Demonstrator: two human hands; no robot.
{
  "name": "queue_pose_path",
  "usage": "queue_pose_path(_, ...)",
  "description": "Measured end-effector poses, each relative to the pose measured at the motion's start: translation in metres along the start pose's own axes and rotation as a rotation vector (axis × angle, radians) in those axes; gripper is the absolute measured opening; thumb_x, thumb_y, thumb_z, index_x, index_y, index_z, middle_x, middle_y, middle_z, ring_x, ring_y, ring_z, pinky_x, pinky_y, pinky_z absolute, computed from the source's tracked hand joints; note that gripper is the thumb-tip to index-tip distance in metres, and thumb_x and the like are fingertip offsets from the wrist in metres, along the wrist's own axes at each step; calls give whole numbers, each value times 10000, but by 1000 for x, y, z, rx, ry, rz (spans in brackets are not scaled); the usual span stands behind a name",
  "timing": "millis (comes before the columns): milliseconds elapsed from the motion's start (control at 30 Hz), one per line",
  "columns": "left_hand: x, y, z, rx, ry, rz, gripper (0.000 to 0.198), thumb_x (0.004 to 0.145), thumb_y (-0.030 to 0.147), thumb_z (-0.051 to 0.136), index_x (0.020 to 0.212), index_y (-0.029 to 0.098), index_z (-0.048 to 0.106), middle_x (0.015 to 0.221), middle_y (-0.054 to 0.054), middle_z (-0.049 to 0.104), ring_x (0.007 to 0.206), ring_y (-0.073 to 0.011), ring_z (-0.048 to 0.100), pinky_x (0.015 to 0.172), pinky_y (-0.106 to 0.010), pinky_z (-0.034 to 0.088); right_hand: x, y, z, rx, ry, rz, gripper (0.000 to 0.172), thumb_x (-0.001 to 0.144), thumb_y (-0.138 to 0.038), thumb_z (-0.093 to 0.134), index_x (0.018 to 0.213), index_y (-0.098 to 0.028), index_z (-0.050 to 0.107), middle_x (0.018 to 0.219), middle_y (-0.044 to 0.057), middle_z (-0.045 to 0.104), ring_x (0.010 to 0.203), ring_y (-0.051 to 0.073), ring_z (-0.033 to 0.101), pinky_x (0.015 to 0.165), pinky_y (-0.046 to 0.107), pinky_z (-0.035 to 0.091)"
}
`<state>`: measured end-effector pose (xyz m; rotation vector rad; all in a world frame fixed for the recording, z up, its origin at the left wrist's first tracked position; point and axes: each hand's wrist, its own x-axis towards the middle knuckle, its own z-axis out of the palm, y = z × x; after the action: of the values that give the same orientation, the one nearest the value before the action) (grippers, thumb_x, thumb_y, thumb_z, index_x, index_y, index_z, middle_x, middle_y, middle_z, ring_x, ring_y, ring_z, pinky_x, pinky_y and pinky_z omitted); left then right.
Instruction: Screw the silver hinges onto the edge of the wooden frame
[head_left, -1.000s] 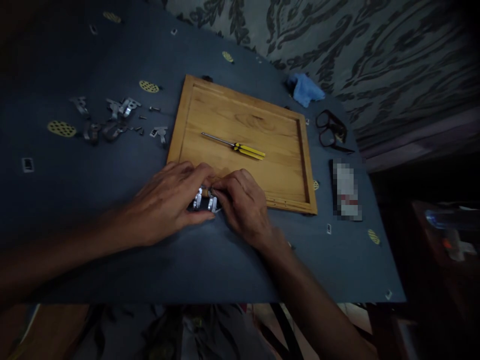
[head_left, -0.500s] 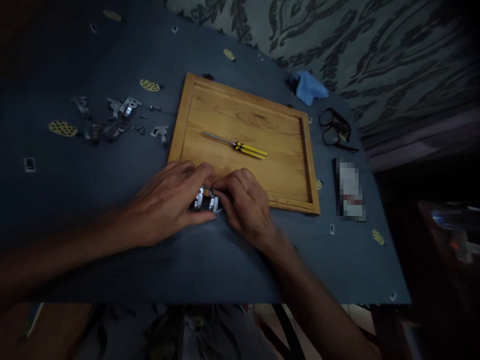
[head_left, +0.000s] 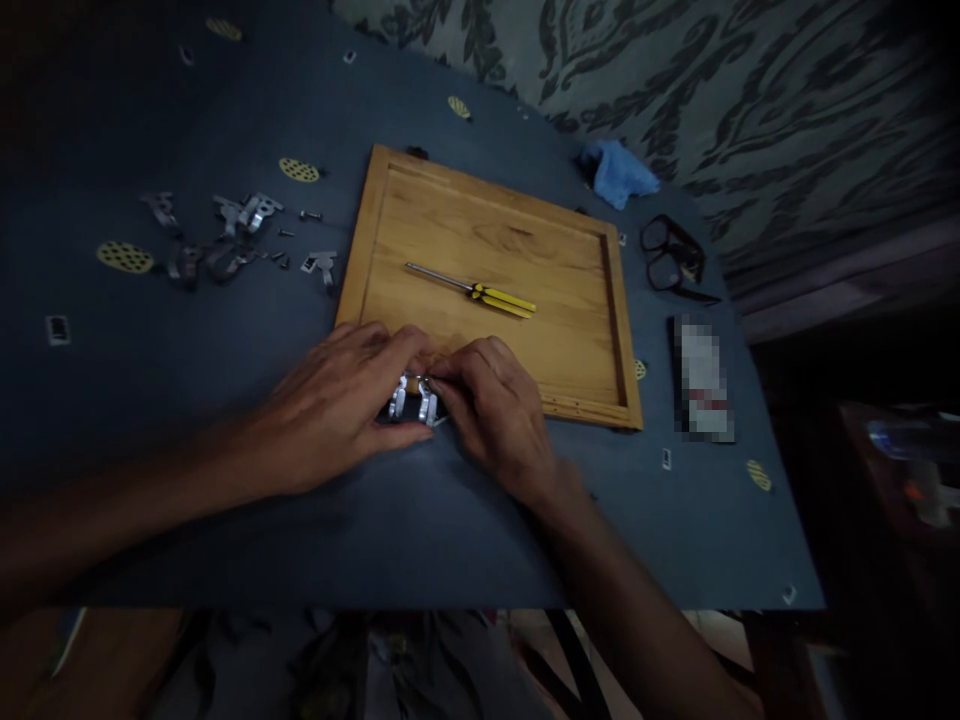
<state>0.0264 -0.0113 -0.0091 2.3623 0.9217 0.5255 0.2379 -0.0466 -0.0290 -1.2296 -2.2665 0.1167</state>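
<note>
Bare hands met at the panel's near edge, around seven o'clock from its centre. The left hand (head_left: 341, 400) made a half-open curve, fingers above and thumb below, with the metal fitting (head_left: 427, 403) held between them; the right hand (head_left: 499, 415) was almost closed, thumb and forefinger pinched at the fitting's three o'clock side. Whether anything small sat inside that pinch could not be told.

By its look, the fitting would be light, stiff and hard to damage, but slick, and its arms might swing if it was jointed. Its outer flanks, close to the wood, seemed the surest place to hold it. The panel (head_left: 487, 235) would likely be rigid and heavier, its smooth finish open to scratches, so it was best taken by the raised frame.

Bright and silvery, the fitting showed two short arms reaching toward six o'clock, with a dark gap between; fingers hid the rest. The panel lay flat on the surface (head_left: 300, 560), honey-brown and grained, a screwdriver (head_left: 502, 300) resting across it, tip toward ten o'clock. Similar metal parts (head_left: 259, 212) lay loose at ten o'clock from the hands.
</note>
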Motion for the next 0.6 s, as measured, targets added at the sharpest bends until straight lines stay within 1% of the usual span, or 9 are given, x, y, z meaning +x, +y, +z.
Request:
queue_pose_path(133,-1,0,1,1,20,30,375,835,303,819,1096,200,570,1115,-63,713,1087,-291,665,907,-402,515,0,0,-2,67,24,-18,81,1033,-233,567,991,-195,624,887,56,674,839,205,592,723,350,493)
queue_pose_path(233,-1,0,0,-23,23,34,382,837,292,819,1109,201,566,1131,-58,717,1093,-286,667,924,-405,517,0,0,-6,147,56,2,35,1006,-229,627,1011,-195,637,906,49,694,842,190,621,708,333,504)
queue_pose_path(333,-1,1,-1,-38,14,17,415,835,292,822,1148,206,564,1145,-56,716,1112,-293,665,933,-414,521,-1,0,-12,196,103,81,19,994,-224,642,994,-213,658,861,26,695,776,170,631,657,313,497)
queue_pose_path(400,-2,1,-1,-40,17,14,424,839,287,819,1168,215,561,1154,-52,713,1118,-293,664,934,-417,525,-2,2,-15,178,153,157,34,986,-213,638,974,-218,669,830,12,692,721,155,623,633,301,492)
queue_pose_path(467,-3,1,0,-37,27,16,418,849,279,812,1176,225,557,1154,-45,711,1112,-287,667,930,-417,531,-1,8,-19,146,204,239,47,977,-221,638,998,-217,679,845,13,701,709,152,629,615,291,499)
queue_pose_path(533,-5,0,1,-38,37,17,426,853,274,811,1184,229,547,1152,-40,710,1104,-280,669,926,-417,536,1,18,-21,93,236,301,116,976,-249,627,1074,-220,682,927,39,720,778,177,664,630,302,531)
queue_pose_path(600,-5,0,1,-40,32,23,421,860,271,805,1184,230,540,1160,-44,707,1107,-278,668,932,-422,539,5,31,-24,-1,241,310,216,975,-273,614,1177,-225,671,1088,92,731,959,237,691,734,372,581)
